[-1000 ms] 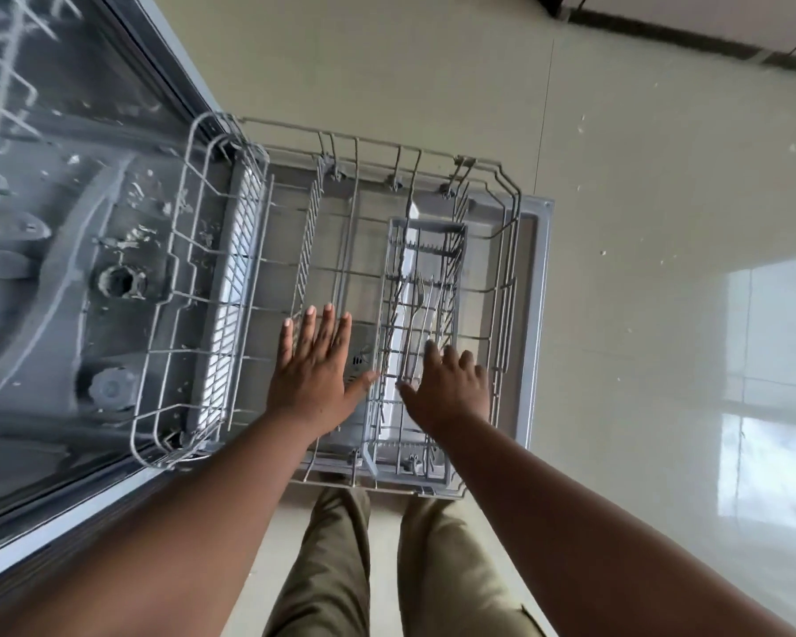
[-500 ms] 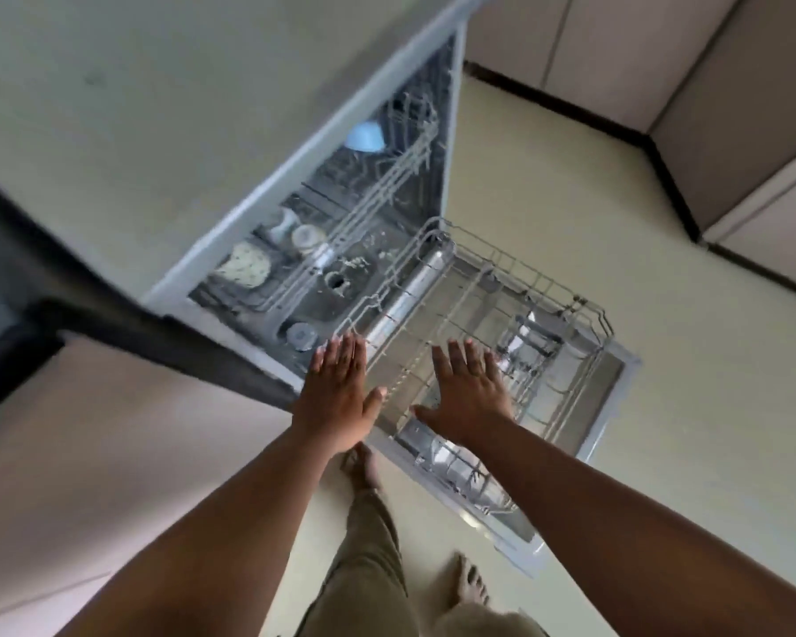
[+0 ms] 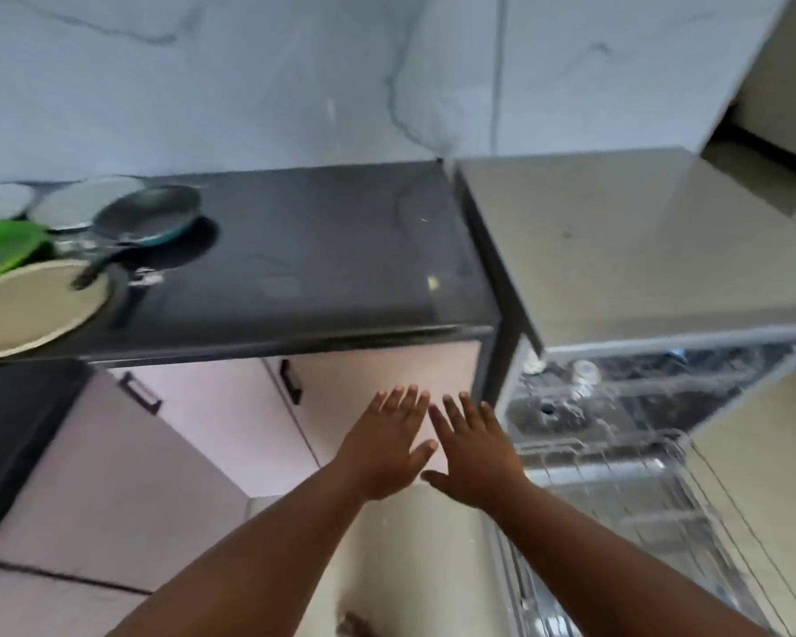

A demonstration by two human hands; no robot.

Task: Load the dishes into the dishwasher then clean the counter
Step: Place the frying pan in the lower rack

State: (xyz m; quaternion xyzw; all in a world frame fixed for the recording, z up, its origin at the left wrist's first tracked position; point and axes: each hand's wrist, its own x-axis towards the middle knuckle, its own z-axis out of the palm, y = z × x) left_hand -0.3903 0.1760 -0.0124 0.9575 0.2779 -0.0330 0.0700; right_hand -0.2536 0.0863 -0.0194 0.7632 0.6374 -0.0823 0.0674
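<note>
**Step: Fetch the First Dish from the Counter**

I read the current state as follows. My left hand (image 3: pixel 387 448) and right hand (image 3: pixel 474 452) are both extended in front of me, side by side, fingers straight and slightly spread, holding nothing. They hover in front of the pink cabinet (image 3: pixel 387 383), below the counter (image 3: pixel 318 268) edge, touching neither.

The dishes sit at the far left of the counter, well apart from both hands: a dark pan (image 3: pixel 150 216), a grey plate (image 3: pixel 79 202) behind it, a green plate (image 3: pixel 5 248), and a beige plate (image 3: pixel 28 305) nearest the front edge. The pan's handle lies over the beige plate. Small items beside the handle are too blurred to identify.

The dishwasher (image 3: pixel 639 250) stands to the right of the counter, door down, with the lower rack (image 3: pixel 626 489) pulled out. The rack appears empty; a few items show in the upper section. I judge that loading has not yet begun.

Procedure I recommend:

1. Move both hands left toward the dish group.
2. Lift the pan first by its handle, since it rests across the beige plate and will drag it otherwise.
3. Support the pan body with the second hand.
4. Carry it low across the counter to the rack, clear of the dishwasher's top corner.
5. Seat it tilted between the rack tines, leaving room for plates.

Caution: the beige plate overhangs near the counter edge; do not nudge it.
</note>
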